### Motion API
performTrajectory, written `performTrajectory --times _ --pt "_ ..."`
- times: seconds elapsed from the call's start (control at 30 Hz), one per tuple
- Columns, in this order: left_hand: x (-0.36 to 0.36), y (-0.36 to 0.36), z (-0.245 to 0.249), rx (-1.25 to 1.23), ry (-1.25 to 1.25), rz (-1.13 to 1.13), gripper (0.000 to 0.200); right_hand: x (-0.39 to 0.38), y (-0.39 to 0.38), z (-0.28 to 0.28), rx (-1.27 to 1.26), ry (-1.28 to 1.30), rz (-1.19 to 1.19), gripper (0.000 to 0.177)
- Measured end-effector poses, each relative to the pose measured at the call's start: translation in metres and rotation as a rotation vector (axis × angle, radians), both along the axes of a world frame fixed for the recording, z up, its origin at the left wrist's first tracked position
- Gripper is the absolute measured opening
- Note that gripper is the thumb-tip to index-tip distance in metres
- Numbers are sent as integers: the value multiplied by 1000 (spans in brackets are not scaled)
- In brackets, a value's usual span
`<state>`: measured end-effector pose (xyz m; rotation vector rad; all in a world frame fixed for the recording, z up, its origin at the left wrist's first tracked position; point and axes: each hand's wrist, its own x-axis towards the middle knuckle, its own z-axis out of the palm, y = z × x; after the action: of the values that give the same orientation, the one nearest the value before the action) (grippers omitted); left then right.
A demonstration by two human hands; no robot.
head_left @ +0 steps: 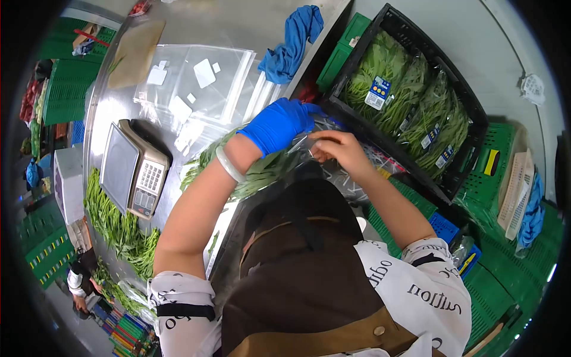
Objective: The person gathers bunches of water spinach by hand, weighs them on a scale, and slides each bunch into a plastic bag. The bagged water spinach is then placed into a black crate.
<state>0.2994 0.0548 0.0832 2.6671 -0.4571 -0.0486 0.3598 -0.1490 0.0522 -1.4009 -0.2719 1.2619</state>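
Observation:
My left hand (276, 126), in a blue glove, is closed with its fingertips pinched toward the right. Close beside it, my bare right hand (339, 149) has its fingers bent and pressed together. Between and below them is a clear plastic bag (302, 147), and both hands seem to grip its edge; the exact fingertip contact is partly hidden. Long leafy greens (262, 175) lie under my left wrist, against the front of my apron. Part of these greens is covered by my forearm and cap.
A black crate (410, 107) holds several bagged, labelled greens. On the steel table are a scale (134, 169), flat plastic bags (202, 83), a blue cloth (291, 44) and loose greens (116, 217). Green crates (499, 291) stand at right. Another person (83, 279) is at lower left.

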Motion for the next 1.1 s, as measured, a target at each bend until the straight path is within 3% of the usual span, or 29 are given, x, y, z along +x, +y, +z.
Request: performTrajectory --times 0.1,0.23,0.37,0.47,0.6,0.7,0.8,0.97,1.07,1.1 --pt "0 -3 -6 3 -14 14 13 8 -3 -4 83 394 -112 30" --pt "0 -4 -13 51 51 102 16 23 -5 -34 14 465 -173 28" --pt "-5 0 -8 125 -32 49 20 38 5 -46 70 -104 91 22" --pt "-6 -12 -7 138 0 140 28 53 29 -45 95 -420 316 21" --pt "-11 -16 0 218 -37 270 39 77 48 -44 14 -351 484 22" --pt "-17 -18 -1 235 -99 323 37 74 41 -46 134 18 428 20" --pt "-19 -24 4 156 -84 405 35 65 42 -57 167 544 168 20" --pt "-27 -38 -1 108 -162 545 37 67 54 -106 70 873 -10 22" --pt "-28 -39 1 125 -177 574 42 51 58 -81 135 537 240 24" --pt "-28 -39 3 135 -178 580 44 53 57 -88 199 542 371 31"
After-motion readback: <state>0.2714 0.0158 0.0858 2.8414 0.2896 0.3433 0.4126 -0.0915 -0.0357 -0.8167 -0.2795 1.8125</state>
